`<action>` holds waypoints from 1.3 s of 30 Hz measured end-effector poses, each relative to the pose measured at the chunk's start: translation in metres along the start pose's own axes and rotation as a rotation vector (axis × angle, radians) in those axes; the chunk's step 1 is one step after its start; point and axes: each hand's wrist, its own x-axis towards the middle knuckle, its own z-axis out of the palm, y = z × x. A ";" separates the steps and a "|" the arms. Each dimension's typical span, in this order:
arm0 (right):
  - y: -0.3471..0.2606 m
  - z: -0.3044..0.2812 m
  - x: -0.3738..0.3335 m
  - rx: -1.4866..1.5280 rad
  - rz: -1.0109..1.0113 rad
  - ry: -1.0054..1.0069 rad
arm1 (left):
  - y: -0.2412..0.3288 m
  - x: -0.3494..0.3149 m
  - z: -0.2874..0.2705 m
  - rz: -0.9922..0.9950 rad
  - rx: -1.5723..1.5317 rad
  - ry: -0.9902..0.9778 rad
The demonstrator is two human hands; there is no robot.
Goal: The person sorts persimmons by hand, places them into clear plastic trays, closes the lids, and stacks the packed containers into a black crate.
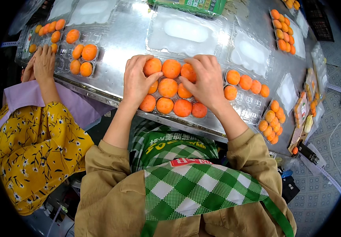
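From my remote seat, the nearest thing I see is the green checked apron [202, 185], then two tan sleeves [111, 158] with bare forearms angling up and inward. Just ahead lies the orange fruit [167, 87], with a front row of four on the near side of the grip and more between the palms. I have the left hand [136, 77] arched round the back left fruit, thumb pointing inward; the right hand [206, 81] mirrors it at the back right one, knuckles bent. Both cup fruit, but I cannot tell how firmly. Right of the grip sits a part-filled box [249, 106]. Beyond the fingers lie an open lid [150, 41] and, farther, a green keypad machine [197, 4].
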 end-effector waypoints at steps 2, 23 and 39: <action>-0.006 0.010 0.008 -0.025 -0.017 -0.026 | -0.001 -0.001 0.002 0.020 0.004 0.011; -0.026 0.034 0.026 -0.164 0.061 -0.163 | -0.003 -0.050 -0.025 -0.062 -0.082 0.037; -0.017 -0.018 -0.032 2.256 0.747 -0.458 | 0.009 -0.058 -0.018 0.059 0.037 -0.050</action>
